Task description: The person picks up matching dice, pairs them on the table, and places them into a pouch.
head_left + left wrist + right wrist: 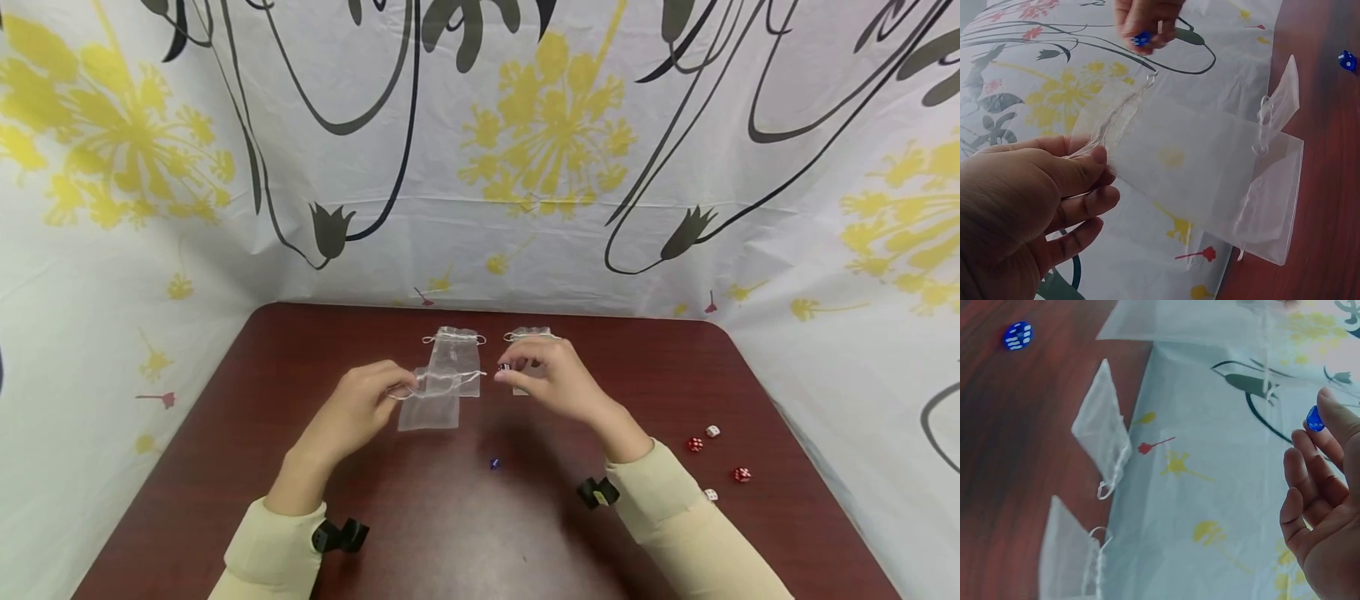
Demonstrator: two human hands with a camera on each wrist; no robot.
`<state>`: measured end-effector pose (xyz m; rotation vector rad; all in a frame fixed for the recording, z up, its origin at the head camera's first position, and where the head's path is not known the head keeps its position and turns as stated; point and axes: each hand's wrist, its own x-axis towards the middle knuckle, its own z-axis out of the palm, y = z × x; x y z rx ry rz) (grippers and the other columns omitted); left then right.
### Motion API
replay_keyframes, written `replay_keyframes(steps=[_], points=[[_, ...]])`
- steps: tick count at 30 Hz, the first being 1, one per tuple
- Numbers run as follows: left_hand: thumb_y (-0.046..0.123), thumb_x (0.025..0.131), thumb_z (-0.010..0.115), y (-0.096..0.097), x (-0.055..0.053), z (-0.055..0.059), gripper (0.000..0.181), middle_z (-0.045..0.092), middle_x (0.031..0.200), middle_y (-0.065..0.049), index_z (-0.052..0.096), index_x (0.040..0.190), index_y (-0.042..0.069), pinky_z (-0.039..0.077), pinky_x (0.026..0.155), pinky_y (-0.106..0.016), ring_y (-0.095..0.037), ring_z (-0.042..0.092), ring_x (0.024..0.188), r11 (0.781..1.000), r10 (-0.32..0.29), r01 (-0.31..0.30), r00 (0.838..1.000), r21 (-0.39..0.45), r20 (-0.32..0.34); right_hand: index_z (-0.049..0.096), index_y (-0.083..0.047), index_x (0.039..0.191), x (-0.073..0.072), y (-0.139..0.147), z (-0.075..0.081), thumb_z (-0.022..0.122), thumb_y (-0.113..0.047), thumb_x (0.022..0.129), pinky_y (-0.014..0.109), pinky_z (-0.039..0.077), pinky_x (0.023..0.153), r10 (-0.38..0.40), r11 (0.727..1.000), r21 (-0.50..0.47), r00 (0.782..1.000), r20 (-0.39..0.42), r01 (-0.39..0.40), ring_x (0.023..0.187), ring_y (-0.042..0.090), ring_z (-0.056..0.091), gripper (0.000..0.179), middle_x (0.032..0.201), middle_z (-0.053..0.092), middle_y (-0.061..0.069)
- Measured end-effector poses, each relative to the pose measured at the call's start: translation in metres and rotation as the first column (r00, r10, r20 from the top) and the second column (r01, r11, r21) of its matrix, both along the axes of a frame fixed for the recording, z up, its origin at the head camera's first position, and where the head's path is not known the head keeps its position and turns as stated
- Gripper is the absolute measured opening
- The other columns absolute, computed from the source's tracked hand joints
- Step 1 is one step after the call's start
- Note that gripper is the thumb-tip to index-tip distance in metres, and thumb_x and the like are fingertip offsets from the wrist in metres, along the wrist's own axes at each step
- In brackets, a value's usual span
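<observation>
My left hand [363,404] pinches a sheer white drawstring pouch [1172,169] near its corded top, between thumb and forefinger. The pouch hangs above the table and overlaps a second drawstring pouch [455,354] lying behind it. To the right of it, my right hand [551,375] holds a blue die [1315,419] between thumb and fingertips, level with the pouch's top and apart from it. Beneath the right hand a third pouch [532,332] lies partly hidden. Another blue die [494,463] rests on the table in front of the hands.
Red dice [695,445] and white dice [712,431] lie on the right side of the dark red table [420,533], one white die partly behind the right sleeve. A patterned white cloth [450,167] hangs along the back and sides.
</observation>
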<state>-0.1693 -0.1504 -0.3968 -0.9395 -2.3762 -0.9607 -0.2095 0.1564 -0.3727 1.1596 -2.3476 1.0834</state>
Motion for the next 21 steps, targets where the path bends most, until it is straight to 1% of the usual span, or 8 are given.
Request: replay_keyframes(steps=[4, 7, 10, 14, 18, 21], points=[[-0.007, 0.085, 0.077, 0.007, -0.002, 0.000, 0.017, 0.070, 0.088, 0.003, 0.075, 0.095, 0.007, 0.056, 0.070, -0.031, -0.010, 0.063, 0.077, 1.000, -0.020, 0.020, 1.000, -0.013, 0.005, 0.076, -0.010, 0.090, 0.001, -0.011, 0.007, 0.084, -0.009, 0.083, 0.028, 0.051, 0.065, 0.038, 0.999, -0.022, 0.999, -0.017, -0.038, 0.076, 0.017, 0.063, 0.011, 0.086, 0.070, -0.005], [-0.006, 0.085, 0.077, 0.014, -0.003, 0.000, 0.017, 0.069, 0.087, 0.004, 0.075, 0.095, 0.008, 0.055, 0.069, -0.030, -0.010, 0.062, 0.076, 0.999, -0.033, 0.033, 0.999, -0.024, 0.000, 0.076, -0.008, 0.091, 0.003, -0.024, 0.012, 0.085, -0.010, 0.083, 0.030, 0.052, 0.069, 0.059, 0.998, -0.022, 0.998, -0.029, -0.060, 0.080, 0.016, 0.065, 0.012, 0.089, 0.071, -0.003], [-0.006, 0.085, 0.077, 0.020, -0.003, 0.000, 0.018, 0.068, 0.086, 0.004, 0.075, 0.095, 0.009, 0.055, 0.069, -0.029, -0.009, 0.062, 0.075, 0.998, -0.054, 0.053, 0.999, -0.036, -0.008, 0.076, -0.007, 0.092, 0.006, -0.036, 0.013, 0.084, -0.011, 0.084, 0.031, 0.054, 0.073, 0.085, 0.996, -0.010, 0.995, -0.042, -0.086, 0.084, 0.016, 0.067, 0.013, 0.092, 0.072, -0.001], [-0.003, 0.086, 0.077, 0.026, 0.000, 0.003, 0.016, 0.068, 0.086, 0.005, 0.075, 0.096, 0.010, 0.054, 0.069, -0.029, -0.009, 0.060, 0.075, 0.997, -0.062, 0.061, 0.998, -0.054, -0.017, 0.076, -0.006, 0.093, 0.009, -0.047, 0.013, 0.083, -0.011, 0.085, 0.026, 0.051, 0.069, 0.118, 0.993, 0.005, 0.993, -0.030, -0.118, 0.079, 0.013, 0.063, 0.012, 0.093, 0.071, 0.000], [-0.001, 0.087, 0.077, 0.028, 0.000, 0.004, 0.015, 0.069, 0.087, 0.006, 0.076, 0.096, 0.010, 0.053, 0.071, -0.031, -0.009, 0.061, 0.075, 0.997, -0.055, 0.053, 0.998, -0.056, -0.032, 0.076, -0.005, 0.093, 0.012, -0.052, 0.011, 0.084, -0.011, 0.084, 0.023, 0.048, 0.064, 0.114, 0.993, 0.007, 0.993, -0.020, -0.114, 0.074, 0.009, 0.057, 0.013, 0.094, 0.071, 0.001], [-0.001, 0.086, 0.078, 0.028, 0.000, 0.004, 0.014, 0.069, 0.086, 0.005, 0.076, 0.095, 0.010, 0.053, 0.073, -0.034, -0.010, 0.061, 0.075, 0.998, -0.054, 0.052, 0.997, -0.042, -0.056, 0.077, -0.005, 0.094, 0.011, -0.052, 0.010, 0.084, -0.012, 0.083, 0.024, 0.049, 0.066, 0.102, 0.995, 0.003, 0.994, -0.043, -0.102, 0.078, 0.010, 0.060, 0.015, 0.094, 0.071, 0.002]])
